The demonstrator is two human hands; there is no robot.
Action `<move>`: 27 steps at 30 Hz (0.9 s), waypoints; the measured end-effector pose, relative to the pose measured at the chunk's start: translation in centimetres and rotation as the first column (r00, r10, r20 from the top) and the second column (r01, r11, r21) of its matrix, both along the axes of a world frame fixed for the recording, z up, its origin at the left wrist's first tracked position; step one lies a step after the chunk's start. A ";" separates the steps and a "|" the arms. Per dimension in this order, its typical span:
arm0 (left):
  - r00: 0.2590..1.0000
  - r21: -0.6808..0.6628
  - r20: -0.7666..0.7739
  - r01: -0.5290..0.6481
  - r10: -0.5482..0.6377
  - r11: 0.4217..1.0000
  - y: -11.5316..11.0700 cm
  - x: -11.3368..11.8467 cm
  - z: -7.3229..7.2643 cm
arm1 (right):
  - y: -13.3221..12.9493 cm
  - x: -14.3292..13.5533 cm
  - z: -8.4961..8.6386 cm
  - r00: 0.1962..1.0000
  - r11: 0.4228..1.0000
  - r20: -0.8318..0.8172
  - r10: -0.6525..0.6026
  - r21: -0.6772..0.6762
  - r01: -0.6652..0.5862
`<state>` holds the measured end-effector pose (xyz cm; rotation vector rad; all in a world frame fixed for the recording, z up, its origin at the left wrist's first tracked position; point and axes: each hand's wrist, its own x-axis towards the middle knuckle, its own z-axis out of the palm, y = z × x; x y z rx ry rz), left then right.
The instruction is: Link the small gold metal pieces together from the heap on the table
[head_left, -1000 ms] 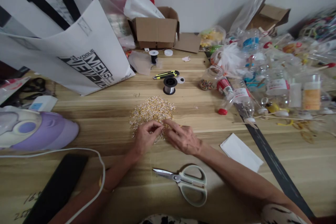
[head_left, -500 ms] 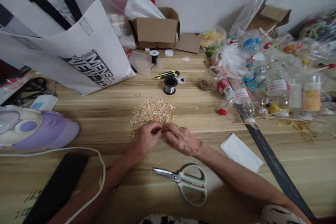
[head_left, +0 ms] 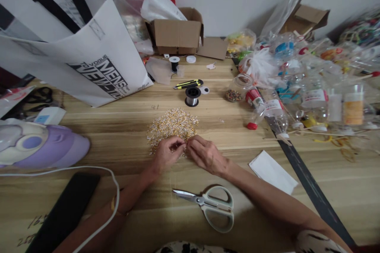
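Note:
A loose pile of small gold and silver pieces [head_left: 172, 124] lies on the wooden table. At its near edge, my left hand [head_left: 170, 152] is closed in a pinch, thumb against forefinger. Close beside it on the right, my right hand [head_left: 208, 156] is closed too, its fingertips almost meeting the left ones. Whatever the fingertips hold is too small to make out. White-handled scissors [head_left: 208, 205] lie nearer to me, below the hands. Beyond the pile stands a spool of silvery wire [head_left: 192, 97], with a yellow and black cutter knife [head_left: 187, 84] behind it.
A large white bag [head_left: 113, 59] and a purple appliance [head_left: 56, 146] with a white cable stand left. Behind is a cardboard box [head_left: 177, 33]. Plastic bottles [head_left: 314, 99] crowd the right side, near a jar of beads [head_left: 233, 95] and a folded white paper [head_left: 273, 172].
My right hand has shifted very slightly, and a narrow gap now shows between the fingertips of the two hands. The things on the table have not moved.

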<state>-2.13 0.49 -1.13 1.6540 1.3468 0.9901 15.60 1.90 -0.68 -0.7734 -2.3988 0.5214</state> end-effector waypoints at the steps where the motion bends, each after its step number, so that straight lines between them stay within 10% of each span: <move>1: 1.000 -0.006 0.008 0.005 -0.004 1.000 0.0 0.0 0.2 | 0.1 0.0 0.0 0.999 0.999 -0.040 -0.009 -0.045 0.007; 27: 0.976 -0.124 0.213 0.074 -0.046 0.990 0.3 -0.1 1.0 | 0.7 -0.5 0.0 0.900 0.674 -0.339 -0.273 -0.735 -0.072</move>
